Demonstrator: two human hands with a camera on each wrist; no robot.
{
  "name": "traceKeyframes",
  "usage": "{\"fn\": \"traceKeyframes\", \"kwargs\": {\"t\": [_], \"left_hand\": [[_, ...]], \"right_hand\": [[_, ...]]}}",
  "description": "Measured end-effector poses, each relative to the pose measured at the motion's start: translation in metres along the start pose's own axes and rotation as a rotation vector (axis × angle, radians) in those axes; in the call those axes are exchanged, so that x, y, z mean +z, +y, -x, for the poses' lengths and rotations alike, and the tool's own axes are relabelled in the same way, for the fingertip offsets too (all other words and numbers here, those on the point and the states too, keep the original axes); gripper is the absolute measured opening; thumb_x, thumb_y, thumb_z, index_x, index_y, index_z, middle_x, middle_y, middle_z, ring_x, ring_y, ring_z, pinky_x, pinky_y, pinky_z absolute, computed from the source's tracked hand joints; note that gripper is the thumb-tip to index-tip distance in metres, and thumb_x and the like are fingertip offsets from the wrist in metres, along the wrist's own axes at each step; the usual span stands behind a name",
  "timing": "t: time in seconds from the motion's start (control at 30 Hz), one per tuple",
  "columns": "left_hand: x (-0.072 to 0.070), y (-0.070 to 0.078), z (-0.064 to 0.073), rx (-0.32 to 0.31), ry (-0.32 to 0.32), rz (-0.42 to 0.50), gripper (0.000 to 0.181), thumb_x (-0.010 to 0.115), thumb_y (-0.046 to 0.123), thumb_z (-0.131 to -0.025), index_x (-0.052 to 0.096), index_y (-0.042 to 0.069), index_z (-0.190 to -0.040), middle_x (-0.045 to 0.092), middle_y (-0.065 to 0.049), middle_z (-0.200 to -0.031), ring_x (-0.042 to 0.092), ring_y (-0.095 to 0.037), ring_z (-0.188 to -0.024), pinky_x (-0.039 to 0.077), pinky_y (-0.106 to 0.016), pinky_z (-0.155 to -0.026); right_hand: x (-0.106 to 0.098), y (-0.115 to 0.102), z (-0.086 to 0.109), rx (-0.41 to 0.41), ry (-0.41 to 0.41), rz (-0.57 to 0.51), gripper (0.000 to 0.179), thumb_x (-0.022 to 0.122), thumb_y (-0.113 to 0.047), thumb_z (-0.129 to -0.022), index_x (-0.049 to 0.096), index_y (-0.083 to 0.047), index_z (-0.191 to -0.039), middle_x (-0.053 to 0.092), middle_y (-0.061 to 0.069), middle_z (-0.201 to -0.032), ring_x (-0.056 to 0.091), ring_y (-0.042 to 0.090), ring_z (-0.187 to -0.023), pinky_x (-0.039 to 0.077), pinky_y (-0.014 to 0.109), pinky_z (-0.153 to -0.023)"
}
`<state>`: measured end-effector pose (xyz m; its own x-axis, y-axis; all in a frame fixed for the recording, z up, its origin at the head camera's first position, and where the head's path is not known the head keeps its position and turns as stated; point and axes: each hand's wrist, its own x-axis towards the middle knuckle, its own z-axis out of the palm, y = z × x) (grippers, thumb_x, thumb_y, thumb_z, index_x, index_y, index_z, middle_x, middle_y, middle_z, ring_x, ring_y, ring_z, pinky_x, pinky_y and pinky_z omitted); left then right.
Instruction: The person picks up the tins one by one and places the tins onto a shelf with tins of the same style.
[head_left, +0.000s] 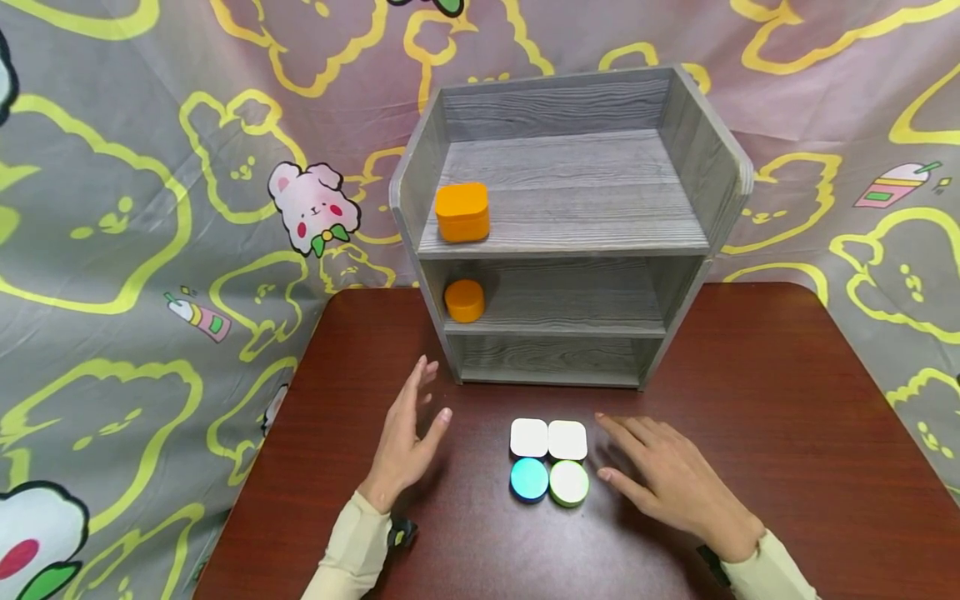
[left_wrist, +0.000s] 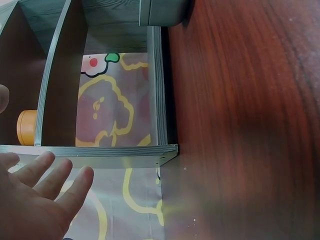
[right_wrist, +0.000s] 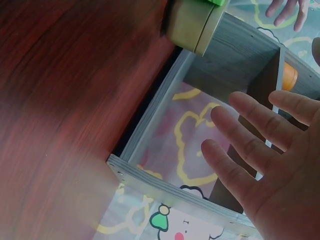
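Note:
My left hand (head_left: 405, 450) is held above the table left of a small group of containers, its fingers extended and nothing in them. On the other side, my right hand (head_left: 671, 475) hovers beside the group with straight fingers, also holding nothing. The group has two white square-topped containers (head_left: 529, 438) at the back. In front of them are a blue round container (head_left: 529, 480) and a green-rimmed round container (head_left: 569, 483). In the left wrist view the left fingers (left_wrist: 47, 175) are spread, as are the right fingers (right_wrist: 245, 140) in the right wrist view.
A grey wooden shelf (head_left: 558, 329) stands behind the containers on the dark red table (head_left: 757, 367). An orange square container (head_left: 462, 213) sits on its top level, at the left. Below it, an orange round container (head_left: 465, 301) occupies the middle level. Patterned cloth (head_left: 225, 167) hangs behind.

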<state>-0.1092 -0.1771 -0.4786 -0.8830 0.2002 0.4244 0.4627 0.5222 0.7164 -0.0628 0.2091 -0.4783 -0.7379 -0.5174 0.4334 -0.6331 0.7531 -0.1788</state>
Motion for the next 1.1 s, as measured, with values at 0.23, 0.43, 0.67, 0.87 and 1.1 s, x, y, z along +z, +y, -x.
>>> {"fn": "traceKeyframes", "kwargs": {"t": [0.23,0.43,0.67,0.87,1.1], "left_hand": [[0.000,0.001,-0.004,0.003,0.022,0.011,0.085,0.067,0.008,-0.099,0.019,0.021,-0.168,0.047,-0.009,-0.162,0.049,-0.030,-0.146,0.054,-0.055,-0.107],[0.001,0.002,-0.007,0.022,0.049,0.030,0.084,0.066,0.006,-0.098,0.020,0.018,-0.168,0.047,-0.011,-0.161,0.050,-0.032,-0.145,0.055,-0.056,-0.106],[0.001,0.002,-0.012,0.015,0.067,0.035,0.085,0.067,0.006,-0.097,0.020,0.019,-0.168,0.047,-0.011,-0.162,0.050,-0.032,-0.145,0.054,-0.056,-0.107],[-0.001,0.001,-0.015,-0.017,0.055,0.036,0.083,0.066,0.011,-0.100,0.019,0.023,-0.168,0.046,-0.007,-0.163,0.049,-0.028,-0.147,0.053,-0.052,-0.110],[-0.001,0.000,-0.019,0.015,0.086,0.065,0.085,0.068,0.007,-0.097,0.021,0.021,-0.167,0.048,-0.009,-0.162,0.051,-0.032,-0.145,0.053,-0.058,-0.108]], "right_hand": [[0.003,-0.003,0.002,-0.014,0.013,0.008,0.066,0.071,-0.047,-0.096,0.057,-0.011,-0.148,0.072,0.003,-0.121,0.070,0.022,-0.107,0.058,0.047,-0.087],[0.005,-0.004,0.002,-0.007,0.011,0.013,0.065,0.071,-0.048,-0.096,0.059,-0.010,-0.146,0.073,0.003,-0.118,0.070,0.022,-0.105,0.059,0.047,-0.087],[0.006,-0.005,0.003,0.004,0.008,0.006,0.065,0.072,-0.048,-0.095,0.060,-0.008,-0.145,0.073,0.005,-0.119,0.071,0.024,-0.108,0.059,0.048,-0.089],[0.008,-0.007,0.004,0.025,-0.015,0.004,0.067,0.074,-0.048,-0.093,0.060,-0.008,-0.144,0.074,0.011,-0.121,0.071,0.032,-0.110,0.059,0.053,-0.092],[0.012,-0.010,0.004,0.006,-0.010,0.004,0.064,0.075,-0.047,-0.092,0.063,-0.007,-0.140,0.074,0.005,-0.114,0.071,0.025,-0.107,0.060,0.050,-0.092]]}}
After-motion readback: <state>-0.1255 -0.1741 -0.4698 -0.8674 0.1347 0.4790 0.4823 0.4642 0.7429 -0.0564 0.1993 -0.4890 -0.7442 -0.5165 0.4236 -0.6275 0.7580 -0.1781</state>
